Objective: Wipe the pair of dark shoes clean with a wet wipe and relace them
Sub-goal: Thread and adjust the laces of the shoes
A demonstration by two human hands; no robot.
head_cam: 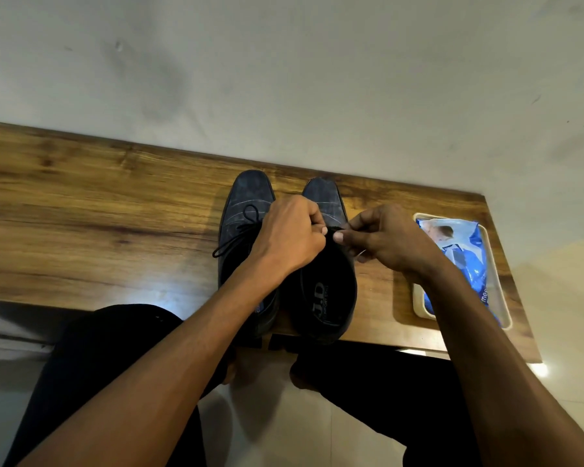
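dark-trousered knees (115, 365) sit closest, tucked under the counter (81, 203). taking the right shoe (327, 291) as landmark: left shoe (240, 210) stands just beside it, already laced with a bow; wipes pack (459, 251) lies in a tray (418, 308) on its other side. left hand (289, 235) and right hand (385, 237) hover over its throat, fingers curled, each pinching the lace (331, 229). best, i judge, to keep both ends equally taut and feed eyelets in order.
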